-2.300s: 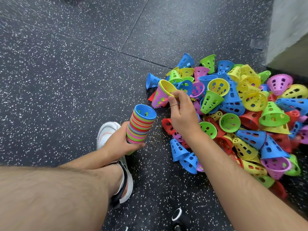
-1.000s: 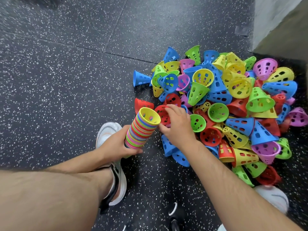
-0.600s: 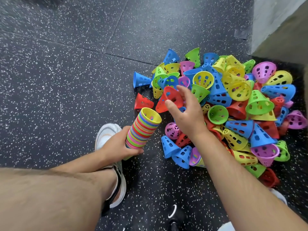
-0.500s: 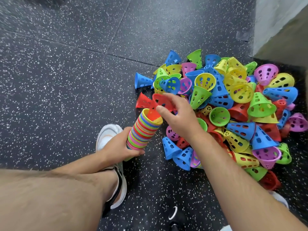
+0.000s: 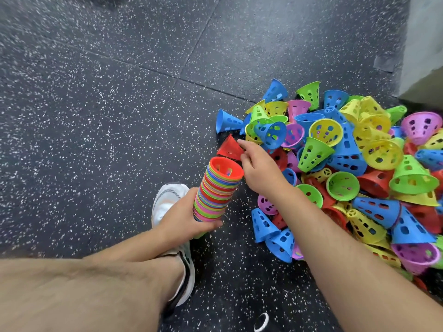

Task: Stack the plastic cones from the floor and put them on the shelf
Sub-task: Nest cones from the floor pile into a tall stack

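Note:
My left hand [image 5: 185, 218] grips the lower end of a tall stack of nested coloured cones [image 5: 217, 190], tilted up to the right, with a red cone as its top layer. My right hand [image 5: 257, 167] reaches past the stack's rim, and its index finger and thumb pinch the right side of a loose red cone [image 5: 228, 149] on the floor. A big pile of loose perforated cones [image 5: 347, 168] in blue, green, yellow, pink and red spreads to the right of it.
The floor is dark speckled rubber tile [image 5: 96, 116], bare to the left of the pile. My white shoe [image 5: 167, 200] stands just behind the stack. A pale wall base [image 5: 424, 44] rises at the top right, behind the pile.
My right hand picked a red cone from the pile, dropped it onto the stack over the yellow one, then moved up to another red cone. The left hand kept holding the stack.

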### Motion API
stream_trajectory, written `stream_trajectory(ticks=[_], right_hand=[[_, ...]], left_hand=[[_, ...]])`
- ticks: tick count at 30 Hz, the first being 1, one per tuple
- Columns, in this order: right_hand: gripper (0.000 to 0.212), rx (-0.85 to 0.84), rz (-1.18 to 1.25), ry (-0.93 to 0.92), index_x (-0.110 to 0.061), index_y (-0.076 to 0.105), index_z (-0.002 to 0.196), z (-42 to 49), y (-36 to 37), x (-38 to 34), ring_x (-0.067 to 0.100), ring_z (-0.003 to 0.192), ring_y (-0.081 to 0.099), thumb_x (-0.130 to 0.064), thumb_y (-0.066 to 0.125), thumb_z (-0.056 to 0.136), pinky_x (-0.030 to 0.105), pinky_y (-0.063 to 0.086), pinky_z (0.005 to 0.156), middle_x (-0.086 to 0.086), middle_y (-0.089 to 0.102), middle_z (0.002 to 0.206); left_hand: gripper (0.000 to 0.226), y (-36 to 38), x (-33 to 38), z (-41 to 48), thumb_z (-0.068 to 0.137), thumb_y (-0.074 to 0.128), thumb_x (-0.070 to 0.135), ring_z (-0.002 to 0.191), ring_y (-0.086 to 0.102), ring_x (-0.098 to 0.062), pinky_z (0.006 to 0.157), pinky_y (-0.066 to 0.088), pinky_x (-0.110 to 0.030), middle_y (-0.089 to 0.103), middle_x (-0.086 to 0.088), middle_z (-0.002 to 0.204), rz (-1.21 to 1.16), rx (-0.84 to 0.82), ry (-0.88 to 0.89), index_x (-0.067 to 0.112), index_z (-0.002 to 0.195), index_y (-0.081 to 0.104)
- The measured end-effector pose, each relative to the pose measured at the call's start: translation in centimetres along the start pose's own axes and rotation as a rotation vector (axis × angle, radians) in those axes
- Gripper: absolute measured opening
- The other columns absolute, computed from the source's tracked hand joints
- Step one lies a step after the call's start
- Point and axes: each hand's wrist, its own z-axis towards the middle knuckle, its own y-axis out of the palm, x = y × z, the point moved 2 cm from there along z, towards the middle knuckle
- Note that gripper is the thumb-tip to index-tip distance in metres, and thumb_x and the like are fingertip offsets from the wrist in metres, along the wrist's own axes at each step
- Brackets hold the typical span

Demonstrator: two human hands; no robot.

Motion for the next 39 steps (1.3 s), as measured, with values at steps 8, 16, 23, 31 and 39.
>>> stream_trajectory(ticks=[8, 16, 23, 31, 39], right_hand=[[0.082, -0.247, -0.63, -0.123, -0.031, 0.028, 0.156, 6.2, 2.8, 1.3, 0.033, 0.136, 0.037, -0.006, 0.066, 0.089, 0.046, 0.044, 0.106, 0.003, 0.011, 0.166], [0.014, -0.076, -0.454, -0.109, -0.019, 0.045, 0.095, 3.8, 2.7, 1.0, 0.036, 0.112, 0.055, -0.015, 0.058, 0.091, 0.04, 0.046, 0.076, 0.007, 0.045, 0.132], [0.022, 0.23, -0.077, -0.07, -0.01, 0.052, 0.095, -1.3, 0.5, 1.2, 0.022, 0.138, 0.041, -0.029, 0.064, 0.097, 0.034, 0.042, 0.101, 0.012, 0.041, 0.147], [0.022, 0.501, 0.142, -0.059, -0.01, 0.053, 0.093, -5.2, -2.7, -0.2, 0.009, 0.121, 0.049, -0.03, 0.061, 0.098, 0.003, 0.031, 0.09, 0.004, 0.055, 0.119], [0.026, 0.174, 0.128, -0.018, -0.023, 0.052, 0.099, -7.6, -1.5, 0.0, 0.01, 0.108, 0.053, -0.046, 0.065, 0.091, 0.023, 0.042, 0.089, -0.007, 0.058, 0.117]], left_hand=[[0.074, -0.4, -0.2, 0.0, 0.062, 0.092, 0.06, 0.102, 0.068, -0.004, 0.092, 0.056, -0.04, 0.071, 0.016, 0.107, -0.024, 0.006, -0.001, 0.033, 0.12, 0.055], [0.073, -0.5, -0.2, 0.1, 0.062, 0.092, 0.059, 0.103, 0.068, -0.002, 0.093, 0.056, -0.04, 0.07, 0.018, 0.109, -0.033, 0.004, -0.002, 0.035, 0.12, 0.054], [0.069, -0.2, 0.0, 0.3, 0.061, 0.09, 0.064, 0.098, 0.068, 0.001, 0.089, 0.057, -0.037, 0.071, 0.02, 0.104, -0.005, -0.001, -0.012, 0.04, 0.115, 0.054], [0.068, 0.3, 0.5, 0.3, 0.06, 0.091, 0.06, 0.093, 0.071, -0.002, 0.086, 0.058, -0.04, 0.072, 0.019, 0.1, 0.041, -0.049, 0.011, 0.037, 0.112, 0.054], [0.071, 0.6, 0.6, 0.6, 0.057, 0.09, 0.064, 0.094, 0.07, -0.004, 0.089, 0.058, -0.044, 0.072, 0.018, 0.099, 0.094, -0.086, 0.022, 0.038, 0.112, 0.053]])
